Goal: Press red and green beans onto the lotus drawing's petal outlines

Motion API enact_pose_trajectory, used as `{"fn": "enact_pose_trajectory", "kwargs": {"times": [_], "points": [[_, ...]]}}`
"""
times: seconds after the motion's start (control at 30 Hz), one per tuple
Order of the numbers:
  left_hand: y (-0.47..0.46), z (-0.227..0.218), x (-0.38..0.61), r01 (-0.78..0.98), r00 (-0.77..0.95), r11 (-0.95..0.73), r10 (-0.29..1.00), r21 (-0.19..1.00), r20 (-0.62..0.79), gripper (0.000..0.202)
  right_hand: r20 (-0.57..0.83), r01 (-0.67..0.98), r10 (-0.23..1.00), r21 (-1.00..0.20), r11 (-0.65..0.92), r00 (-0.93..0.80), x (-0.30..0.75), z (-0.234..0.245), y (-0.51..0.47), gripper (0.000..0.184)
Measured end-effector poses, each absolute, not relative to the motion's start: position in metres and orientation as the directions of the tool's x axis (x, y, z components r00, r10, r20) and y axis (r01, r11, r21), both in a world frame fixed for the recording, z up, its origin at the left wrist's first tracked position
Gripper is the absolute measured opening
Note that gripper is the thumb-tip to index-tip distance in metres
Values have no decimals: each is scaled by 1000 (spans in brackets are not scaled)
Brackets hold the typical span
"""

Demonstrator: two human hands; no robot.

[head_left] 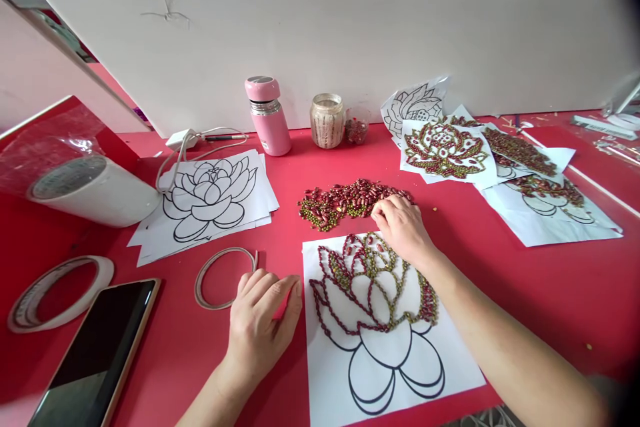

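Observation:
A white sheet with a lotus line drawing point(400, 353) lies in front of me. Red beans and green mung beans cover many of its upper outlines, and the lower petals are bare lines. Just beyond its top edge is a loose pile of mixed beans point(345, 200). My right hand point(403, 227) is at the near right side of that pile, its fingers curled and pinched together; whatever is between the fingertips is hidden. My left hand point(263, 313) rests on the table by the sheet's left edge, fingers loosely bent, thumb apart, with nothing visible in it.
To the left lie printed lotus sheets point(210, 200), a white roll point(100, 190), tape rings point(60, 293) and a phone point(95, 353). A pink flask point(270, 123), a jar point(327, 121) and a small bean cup point(357, 128) stand behind. Bean-covered sheets point(445, 150) overlap at right.

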State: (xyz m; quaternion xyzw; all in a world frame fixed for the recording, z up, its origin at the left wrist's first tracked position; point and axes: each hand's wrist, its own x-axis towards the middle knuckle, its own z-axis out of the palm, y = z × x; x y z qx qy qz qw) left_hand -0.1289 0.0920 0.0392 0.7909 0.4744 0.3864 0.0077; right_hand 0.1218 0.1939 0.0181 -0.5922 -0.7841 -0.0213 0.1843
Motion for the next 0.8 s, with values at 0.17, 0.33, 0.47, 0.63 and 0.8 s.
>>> {"fn": "enact_pose_trajectory", "kwargs": {"times": [0.17,0.33,0.47,0.63,0.8], "points": [[94,37,-132,747,235,-545,752,381,616,14,456,839,874,-399,370,-169,132,19,194,13],[94,38,-134,746,222,-549,739,378,636,15,492,688,866,-598,412,-92,138,19,193,8],[95,39,-133,753,231,-552,732,359,641,16,506,641,861,-642,421,-59,137,18,192,6],[97,36,-136,779,259,-557,705,289,661,17,513,649,856,-630,426,-64,136,21,192,14],[99,33,-140,828,268,-529,663,185,699,17,509,643,859,-639,423,-58,137,23,192,17]]}}
